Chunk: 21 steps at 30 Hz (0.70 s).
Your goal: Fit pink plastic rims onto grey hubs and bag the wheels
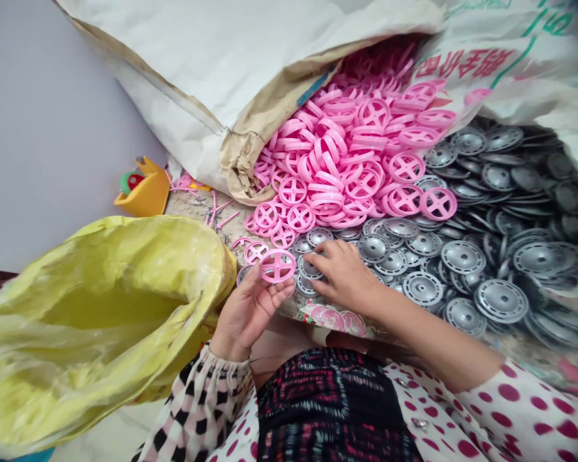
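Observation:
My left hand (253, 308) is closed on a pink spoked ring (278, 265), held tilted by its edge between thumb and fingers, with the palm turned up. Just right of it, my right hand (344, 273) reaches over the near edge of the loose grey discs. Its fingers are curved and spread apart, with the fingertips at a grey disc (311, 265); whether they have lifted it I cannot tell. More pink rings (340, 163) spill in a heap beyond both hands. Grey discs (462, 258) with slotted rims lie piled to the right.
A large white sack (173, 58) lies behind, its mouth open over the pink rings. At left stands an open yellow bag (125, 256). A yellow plastic part (147, 189) and thin pink rods (215, 208) lie by the wall. The flowered table edge (337, 319) is close to my lap.

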Motion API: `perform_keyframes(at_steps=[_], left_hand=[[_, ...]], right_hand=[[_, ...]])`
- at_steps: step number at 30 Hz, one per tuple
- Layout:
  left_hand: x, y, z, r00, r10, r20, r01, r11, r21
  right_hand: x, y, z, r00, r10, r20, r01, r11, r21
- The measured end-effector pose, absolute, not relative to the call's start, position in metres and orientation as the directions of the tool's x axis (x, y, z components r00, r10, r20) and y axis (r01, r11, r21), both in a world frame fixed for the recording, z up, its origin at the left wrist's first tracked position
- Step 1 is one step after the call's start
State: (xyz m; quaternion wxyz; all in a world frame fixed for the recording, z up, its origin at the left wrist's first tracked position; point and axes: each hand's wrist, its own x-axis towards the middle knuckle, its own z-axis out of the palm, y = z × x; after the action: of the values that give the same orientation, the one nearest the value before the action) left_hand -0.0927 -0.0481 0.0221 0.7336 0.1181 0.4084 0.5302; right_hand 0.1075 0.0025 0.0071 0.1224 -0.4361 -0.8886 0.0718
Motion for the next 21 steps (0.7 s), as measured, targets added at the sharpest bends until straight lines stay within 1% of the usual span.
perform_keyframes(at_steps=[2,4,6,7,8,9,10,13,15,19,21], left_hand=[[-0.094,-0.048,0.024,0.073,0.883,-0.464,-0.7,0.377,0.607],[-0.09,-0.048,0.025,0.057,0.892,-0.449,-0.689,0.361,0.628],[-0.081,-0.049,0.025,0.084,0.896,-0.436,-0.653,0.38,0.655],[-0.076,-0.05,0.024,0.106,0.894,-0.436,-0.629,0.4,0.667],[-0.07,-0.05,0.024,0.125,0.889,-0.441,-0.603,0.421,0.677],[-0.063,-0.051,0.024,0.137,0.881,-0.452,-0.577,0.442,0.686],[-0.057,-0.051,0.024,0.144,0.872,-0.468,-0.553,0.463,0.693],[-0.043,-0.052,0.025,0.17,0.838,-0.518,-0.513,0.524,0.679],[-0.037,-0.053,0.026,0.194,0.81,-0.554,-0.514,0.565,0.645],[-0.03,-0.057,0.026,0.255,0.753,-0.606,-0.511,0.637,0.577],[-0.029,-0.06,0.025,0.264,0.755,-0.601,-0.517,0.636,0.572]], right_hand=[[0.116,0.0,0.011,-0.522,0.823,0.223,0.736,0.567,-0.37],[0.124,-0.005,0.016,-0.392,0.888,0.24,0.671,0.455,-0.585],[0.13,-0.012,0.022,-0.28,0.947,0.157,0.521,0.287,-0.804],[0.132,-0.017,0.025,-0.261,0.96,0.101,0.439,0.211,-0.873],[0.134,-0.022,0.029,-0.265,0.962,0.061,0.381,0.162,-0.91],[0.136,-0.027,0.032,-0.28,0.959,0.048,0.359,0.151,-0.921],[0.139,-0.032,0.034,-0.303,0.951,0.065,0.37,0.18,-0.912],[0.147,-0.044,0.039,-0.425,0.891,0.16,0.469,0.368,-0.803],[0.153,-0.048,0.039,-0.523,0.833,0.178,0.482,0.462,-0.744],[0.162,-0.052,0.036,-0.606,0.778,0.165,0.492,0.529,-0.691],[0.163,-0.054,0.035,-0.622,0.768,0.154,0.497,0.539,-0.68]])
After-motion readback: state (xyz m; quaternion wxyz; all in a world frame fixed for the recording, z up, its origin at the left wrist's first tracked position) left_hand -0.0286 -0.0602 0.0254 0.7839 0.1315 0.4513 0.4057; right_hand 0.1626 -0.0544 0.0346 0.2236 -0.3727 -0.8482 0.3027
